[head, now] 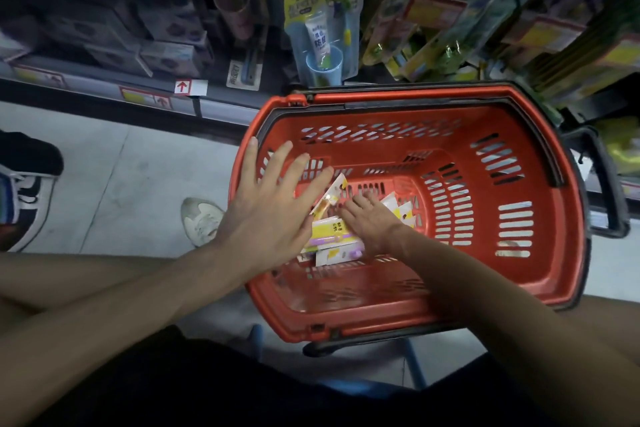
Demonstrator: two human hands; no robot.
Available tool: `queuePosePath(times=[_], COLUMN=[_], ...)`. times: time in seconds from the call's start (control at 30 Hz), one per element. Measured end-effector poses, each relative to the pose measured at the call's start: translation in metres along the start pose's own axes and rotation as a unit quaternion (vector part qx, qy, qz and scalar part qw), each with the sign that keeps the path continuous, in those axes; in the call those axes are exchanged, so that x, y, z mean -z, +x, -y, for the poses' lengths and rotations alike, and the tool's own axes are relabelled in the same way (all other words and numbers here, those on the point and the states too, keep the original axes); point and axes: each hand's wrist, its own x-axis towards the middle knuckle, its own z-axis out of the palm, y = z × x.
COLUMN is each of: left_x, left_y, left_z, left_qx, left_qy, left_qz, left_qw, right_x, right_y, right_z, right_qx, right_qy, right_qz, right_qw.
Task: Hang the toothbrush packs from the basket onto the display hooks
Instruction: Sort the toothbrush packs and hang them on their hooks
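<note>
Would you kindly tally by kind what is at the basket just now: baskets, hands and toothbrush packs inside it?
red basket: 1
hands: 2 (left hand, right hand)
toothbrush packs in the basket: at least 5 showing; the hands may hide more
Total: at least 8

Left arm (156, 288): bare, reaching from the lower left forward and to the right, wrist straight.
Left hand (273, 199): palm down, fingers straight and fanned wide, holding nothing.
Right arm (485, 288): bare, coming in from the lower right, angled up and to the left.
Right hand (372, 220): palm down, fingers bent downward, thumb hidden; a grip cannot be made out.
Spacing: the two hands lie near each other, not touching.
</note>
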Motion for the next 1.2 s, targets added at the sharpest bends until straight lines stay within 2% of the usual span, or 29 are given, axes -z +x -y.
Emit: queuePosePath(times=[0.13,0.27,0.57,0.8,1.03,1.2], left_x=[0.001,0.002,-0.006,-0.008,-0.013,-0.016], left_y=[-0.001,-0.003,0.008,0.026,0.043,0.064], left_z=[-0.001,-0.002,0.011,0.024,0.04,0.055], left_qx=[0.002,0.0,-0.02,-0.034,-0.03,-0.03], left_qy=[-0.009,-0.007,-0.036,-0.047,-0.049,-0.044], left_qz=[0.011,0.024,0.001,0.012,-0.008,-0.022], left_qw=[1.0,1.0,0.999,0.998,0.998,0.998], right_x=[-0.008,-0.005,0.02,0.027,0.05,0.087], right_y=[-0.004,-0.01,-0.01,-0.011,-0.057,-0.099], right_z=[-0.001,-0.003,-0.01,-0.032,-0.072,-0.096], right_qx=[0.027,0.035,0.007,-0.034,-0.088,-0.089], right_qy=[0.073,0.089,0.1,0.169,0.252,0.239], right_qz=[-0.01,-0.016,-0.045,-0.047,-0.142,-0.17], right_qw=[0.997,0.995,0.994,0.984,0.953,0.952])
